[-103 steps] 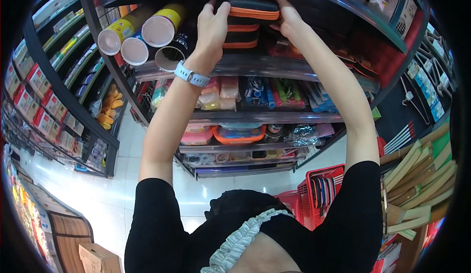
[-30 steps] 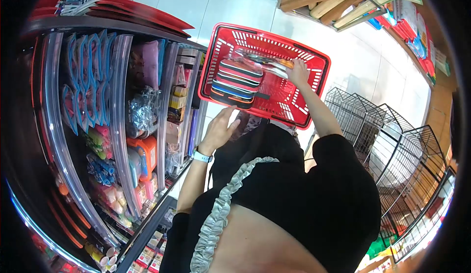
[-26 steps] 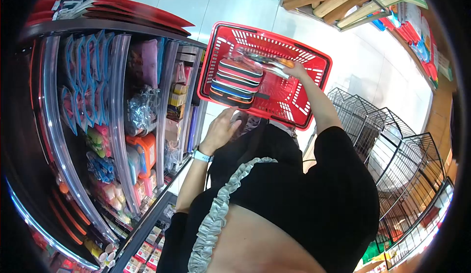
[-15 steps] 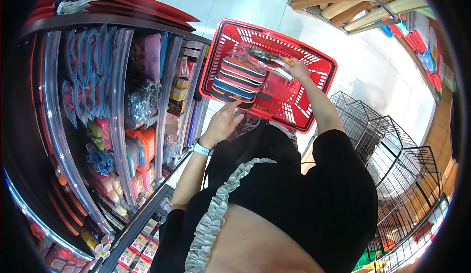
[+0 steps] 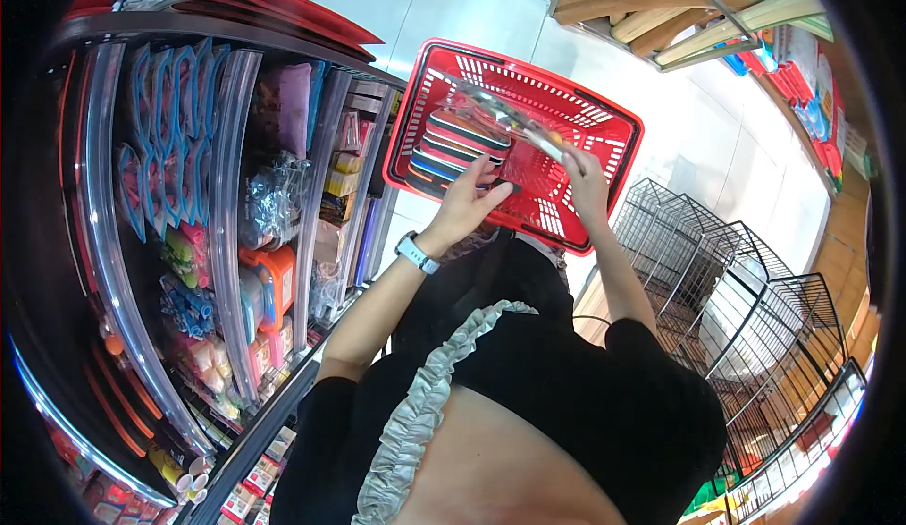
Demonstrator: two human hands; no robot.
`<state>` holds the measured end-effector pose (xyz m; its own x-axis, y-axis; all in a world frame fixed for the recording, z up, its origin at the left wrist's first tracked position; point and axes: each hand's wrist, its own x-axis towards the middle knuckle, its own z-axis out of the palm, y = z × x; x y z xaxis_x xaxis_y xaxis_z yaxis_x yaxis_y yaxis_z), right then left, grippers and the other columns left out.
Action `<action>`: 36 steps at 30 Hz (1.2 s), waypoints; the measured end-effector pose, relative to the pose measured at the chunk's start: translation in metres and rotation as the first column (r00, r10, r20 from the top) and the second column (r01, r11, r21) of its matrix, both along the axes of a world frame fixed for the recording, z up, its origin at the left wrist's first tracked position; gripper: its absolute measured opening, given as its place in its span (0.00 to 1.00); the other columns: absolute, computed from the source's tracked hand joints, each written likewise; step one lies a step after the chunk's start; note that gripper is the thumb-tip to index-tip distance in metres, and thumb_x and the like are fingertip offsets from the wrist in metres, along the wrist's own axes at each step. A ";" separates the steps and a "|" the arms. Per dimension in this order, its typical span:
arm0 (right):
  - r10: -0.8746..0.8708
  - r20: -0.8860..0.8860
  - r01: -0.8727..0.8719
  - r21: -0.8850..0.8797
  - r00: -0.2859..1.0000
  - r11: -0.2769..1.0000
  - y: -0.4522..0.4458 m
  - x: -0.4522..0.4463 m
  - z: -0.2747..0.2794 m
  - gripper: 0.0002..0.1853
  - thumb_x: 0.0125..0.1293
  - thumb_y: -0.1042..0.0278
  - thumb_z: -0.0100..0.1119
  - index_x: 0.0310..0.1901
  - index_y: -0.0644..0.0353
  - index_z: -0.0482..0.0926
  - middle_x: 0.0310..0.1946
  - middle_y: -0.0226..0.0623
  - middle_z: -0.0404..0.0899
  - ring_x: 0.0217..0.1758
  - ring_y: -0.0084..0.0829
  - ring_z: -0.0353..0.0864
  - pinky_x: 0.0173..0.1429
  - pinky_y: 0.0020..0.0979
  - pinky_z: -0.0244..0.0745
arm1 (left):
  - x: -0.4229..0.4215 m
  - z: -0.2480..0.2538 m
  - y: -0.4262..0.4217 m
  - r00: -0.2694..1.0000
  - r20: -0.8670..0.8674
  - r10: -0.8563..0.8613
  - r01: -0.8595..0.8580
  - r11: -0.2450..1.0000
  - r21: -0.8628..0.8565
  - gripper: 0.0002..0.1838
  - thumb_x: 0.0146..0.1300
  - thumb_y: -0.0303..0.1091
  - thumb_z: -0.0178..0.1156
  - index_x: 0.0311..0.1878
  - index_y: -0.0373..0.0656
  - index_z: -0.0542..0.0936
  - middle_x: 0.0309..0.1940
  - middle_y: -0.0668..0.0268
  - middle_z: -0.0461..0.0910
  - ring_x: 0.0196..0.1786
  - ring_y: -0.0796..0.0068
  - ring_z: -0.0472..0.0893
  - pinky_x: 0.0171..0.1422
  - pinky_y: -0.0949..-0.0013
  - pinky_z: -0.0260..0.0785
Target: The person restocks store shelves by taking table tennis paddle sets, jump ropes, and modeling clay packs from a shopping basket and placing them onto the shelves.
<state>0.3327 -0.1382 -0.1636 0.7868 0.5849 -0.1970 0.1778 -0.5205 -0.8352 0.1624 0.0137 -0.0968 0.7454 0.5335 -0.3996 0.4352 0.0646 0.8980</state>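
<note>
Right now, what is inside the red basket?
The red basket holds a stack of striped cases and, beside it, clear-wrapped goods, with the right hand at their end. The left hand hides part of the stack; whatever lies beneath the stack or goods cannot be seen.

Red slotted basket: zip cases packed in a close row, touching, at its left end. I can't make out what the basket rests on. Pale tiled floor beyond it. Shelving unit, clear-edged, bears blue-edged pouches, shiny wrapped packets, an orange container.
</note>
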 end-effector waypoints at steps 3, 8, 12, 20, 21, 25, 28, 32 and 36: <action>-0.010 0.027 0.006 0.132 1.000 0.991 0.006 -0.041 0.032 0.15 0.63 0.64 0.60 0.52 0.56 0.79 0.52 0.48 0.74 0.56 0.41 0.75 0.59 0.35 0.69 | 0.026 0.025 -0.005 0.948 0.187 0.256 -0.146 0.876 -0.461 0.23 0.62 0.36 0.64 0.56 0.34 0.72 0.50 0.57 0.77 0.50 0.73 0.78 0.51 0.68 0.71; 0.112 0.111 -0.139 0.277 0.988 0.951 0.030 -0.084 0.075 0.24 0.55 0.69 0.67 0.56 0.53 0.77 0.62 0.48 0.64 0.59 0.44 0.73 0.60 0.38 0.71 | 0.026 0.026 -0.006 0.830 0.110 0.547 -0.452 0.775 -0.442 0.12 0.58 0.31 0.66 0.44 0.39 0.79 0.39 0.68 0.81 0.38 0.80 0.79 0.42 0.73 0.71; 0.422 0.097 -0.428 0.340 0.902 0.837 0.020 -0.058 0.079 0.28 0.58 0.66 0.65 0.61 0.57 0.71 0.61 0.47 0.66 0.57 0.40 0.75 0.57 0.37 0.73 | 0.009 0.041 0.025 0.729 0.158 0.666 -0.539 0.700 -0.468 0.13 0.59 0.26 0.62 0.48 0.36 0.78 0.42 0.66 0.81 0.42 0.78 0.80 0.47 0.72 0.72; -0.059 0.085 0.088 -0.384 0.995 0.919 -0.013 0.068 -0.167 0.35 0.59 0.41 0.60 0.59 0.61 0.70 0.52 0.47 0.75 0.56 0.39 0.74 0.57 0.39 0.70 | -0.058 0.047 0.034 0.833 0.155 0.532 -0.444 0.808 -0.387 0.17 0.62 0.26 0.60 0.53 0.34 0.73 0.46 0.63 0.79 0.46 0.76 0.79 0.53 0.70 0.72; -0.262 -0.268 0.143 -0.392 0.927 0.909 -0.023 0.076 -0.199 0.36 0.58 0.39 0.60 0.59 0.60 0.70 0.50 0.46 0.76 0.54 0.39 0.75 0.56 0.41 0.70 | -0.059 0.059 0.031 0.840 0.153 0.520 -0.427 0.809 -0.403 0.17 0.63 0.27 0.60 0.54 0.33 0.72 0.47 0.63 0.79 0.47 0.76 0.79 0.54 0.70 0.72; -0.437 -0.828 0.239 -0.372 0.353 0.897 -0.006 0.077 -0.211 0.29 0.59 0.40 0.61 0.56 0.51 0.74 0.47 0.42 0.77 0.48 0.42 0.78 0.55 0.43 0.72 | -0.070 0.069 0.027 0.881 0.118 0.459 -0.393 0.846 -0.360 0.23 0.62 0.31 0.62 0.57 0.33 0.69 0.53 0.63 0.74 0.55 0.74 0.72 0.62 0.70 0.63; -0.316 -0.937 0.313 -0.258 0.150 0.914 0.002 0.068 -0.226 0.23 0.60 0.45 0.62 0.52 0.49 0.76 0.45 0.38 0.76 0.45 0.41 0.78 0.51 0.40 0.75 | -0.080 0.076 0.024 0.890 0.099 0.445 -0.383 0.848 -0.368 0.28 0.61 0.33 0.64 0.61 0.32 0.66 0.57 0.63 0.72 0.60 0.75 0.68 0.66 0.69 0.57; -0.329 -0.944 0.406 -0.290 0.027 0.867 0.004 0.061 -0.223 0.19 0.55 0.56 0.68 0.48 0.50 0.78 0.40 0.33 0.78 0.41 0.32 0.78 0.41 0.31 0.77 | -0.087 0.085 0.020 0.829 0.166 0.534 -0.429 0.798 -0.424 0.27 0.62 0.31 0.62 0.62 0.34 0.66 0.58 0.63 0.72 0.60 0.76 0.70 0.65 0.69 0.60; -0.326 -0.945 0.411 -0.288 0.022 0.865 -0.002 0.059 -0.201 0.19 0.52 0.60 0.70 0.46 0.53 0.77 0.38 0.31 0.79 0.36 0.29 0.79 0.38 0.28 0.75 | -0.096 0.097 0.013 0.750 0.206 0.629 -0.494 0.739 -0.458 0.24 0.63 0.26 0.59 0.62 0.36 0.67 0.55 0.64 0.75 0.56 0.76 0.75 0.61 0.71 0.68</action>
<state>0.3922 -0.1398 -0.3650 0.0781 0.3250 -0.9425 -0.9710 -0.1893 -0.1457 0.0664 0.0268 0.0006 0.4712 0.7664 -0.4365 -0.1010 0.5386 0.8365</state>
